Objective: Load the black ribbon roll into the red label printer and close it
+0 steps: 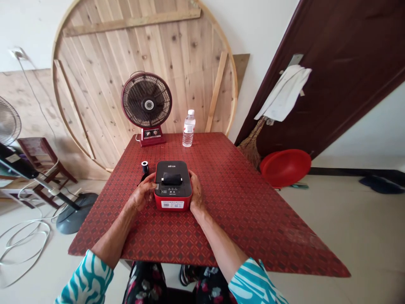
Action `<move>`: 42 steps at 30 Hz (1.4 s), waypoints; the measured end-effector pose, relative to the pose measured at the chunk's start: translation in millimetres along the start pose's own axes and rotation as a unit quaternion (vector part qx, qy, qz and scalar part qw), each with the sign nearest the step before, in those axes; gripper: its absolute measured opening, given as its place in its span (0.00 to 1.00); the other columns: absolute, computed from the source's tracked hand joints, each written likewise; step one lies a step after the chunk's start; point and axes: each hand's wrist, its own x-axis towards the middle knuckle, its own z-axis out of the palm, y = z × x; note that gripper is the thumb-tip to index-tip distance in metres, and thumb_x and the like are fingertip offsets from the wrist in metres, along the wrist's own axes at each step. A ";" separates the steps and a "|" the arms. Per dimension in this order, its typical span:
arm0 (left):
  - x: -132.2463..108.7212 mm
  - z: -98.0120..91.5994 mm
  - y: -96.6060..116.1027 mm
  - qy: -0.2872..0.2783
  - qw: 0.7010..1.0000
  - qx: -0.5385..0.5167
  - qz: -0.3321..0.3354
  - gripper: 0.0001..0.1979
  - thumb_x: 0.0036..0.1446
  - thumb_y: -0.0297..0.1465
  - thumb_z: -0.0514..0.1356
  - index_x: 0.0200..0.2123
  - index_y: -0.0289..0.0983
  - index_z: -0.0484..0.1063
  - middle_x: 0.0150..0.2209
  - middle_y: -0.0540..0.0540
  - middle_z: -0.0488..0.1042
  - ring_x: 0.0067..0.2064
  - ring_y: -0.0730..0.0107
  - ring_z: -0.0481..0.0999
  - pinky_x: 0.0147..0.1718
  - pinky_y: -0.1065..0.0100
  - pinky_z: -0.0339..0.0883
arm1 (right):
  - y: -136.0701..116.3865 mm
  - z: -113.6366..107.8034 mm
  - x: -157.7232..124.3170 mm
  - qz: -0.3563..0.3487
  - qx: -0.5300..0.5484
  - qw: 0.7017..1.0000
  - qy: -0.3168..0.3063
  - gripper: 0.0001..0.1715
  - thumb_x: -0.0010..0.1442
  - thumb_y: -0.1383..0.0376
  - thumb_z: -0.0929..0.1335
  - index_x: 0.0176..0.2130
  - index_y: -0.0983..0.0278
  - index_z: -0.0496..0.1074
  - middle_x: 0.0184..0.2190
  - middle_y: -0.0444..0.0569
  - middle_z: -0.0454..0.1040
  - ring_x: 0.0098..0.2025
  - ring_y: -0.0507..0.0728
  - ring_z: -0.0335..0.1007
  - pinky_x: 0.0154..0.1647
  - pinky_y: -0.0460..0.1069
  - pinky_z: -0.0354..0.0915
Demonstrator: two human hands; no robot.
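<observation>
A small red and black printer [172, 190] rests on the patterned red tabletop [228, 211], near its front. A dark strip of paper or film [172, 179] shows at the slot in its lid, and a white label [172, 205] is on its front. My left hand [143, 195] grips the printer's left side, fingers curled at the edge. Wrapped against the opposite side is my right hand [196, 192], its fingertips partly hidden behind the casing. Just beyond my left hand stands a small black roll with a white end [144, 164].
Toward the table's back are a red desk fan [147, 103] and a clear water bottle [189, 130]. A round wooden panel [104, 63] leans on the wall. Right of the table are a broom [253, 143] and a red basin [286, 168]; cables [28, 236] lie on the left floor.
</observation>
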 end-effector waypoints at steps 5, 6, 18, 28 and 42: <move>-1.5 1.4 1.2 0.011 1.000 0.008 0.009 0.36 0.41 0.31 0.63 0.56 0.34 0.62 0.20 0.56 0.68 0.15 0.82 0.61 0.12 0.77 0.49 | -3.4 1.3 -1.6 0.006 0.004 1.000 0.003 0.31 0.60 0.47 0.57 0.51 0.64 0.68 0.52 0.53 0.70 0.55 0.60 0.63 0.58 0.56 0.55; -1.5 1.3 1.2 0.010 1.000 0.010 0.009 0.36 0.41 0.31 0.63 0.57 0.34 0.61 0.20 0.56 0.68 0.15 0.82 0.61 0.12 0.77 0.49 | -3.8 1.5 -1.9 0.008 0.006 1.000 0.003 0.31 0.60 0.47 0.57 0.51 0.64 0.68 0.52 0.52 0.70 0.55 0.60 0.63 0.58 0.56 0.55; 1.6 -3.6 -5.5 0.022 0.999 0.016 0.017 0.37 0.41 0.32 0.63 0.57 0.33 0.60 0.21 0.55 0.68 0.15 0.83 0.59 0.14 0.76 0.49 | 0.2 1.7 -0.1 0.004 -0.003 1.000 0.002 0.30 0.59 0.47 0.58 0.51 0.62 0.69 0.53 0.51 0.70 0.56 0.60 0.61 0.59 0.56 0.53; -4.6 -2.4 -3.2 0.054 0.995 0.061 0.059 0.37 0.42 0.37 0.64 0.56 0.32 0.61 0.18 0.57 0.65 0.16 0.81 0.58 0.15 0.75 0.48 | -3.2 5.9 0.9 0.071 0.092 0.993 0.035 0.32 0.55 0.44 0.61 0.48 0.63 0.70 0.47 0.52 0.75 0.51 0.60 0.67 0.54 0.55 0.60; 40.9 26.0 68.3 -0.030 0.754 0.616 0.226 0.07 0.49 0.30 0.59 0.29 0.41 0.79 0.29 0.47 0.75 0.33 0.67 0.71 0.37 0.69 0.63 | 14.6 7.4 8.3 0.058 0.105 0.993 0.023 0.27 0.58 0.47 0.61 0.47 0.61 0.71 0.48 0.50 0.74 0.51 0.58 0.68 0.55 0.54 0.60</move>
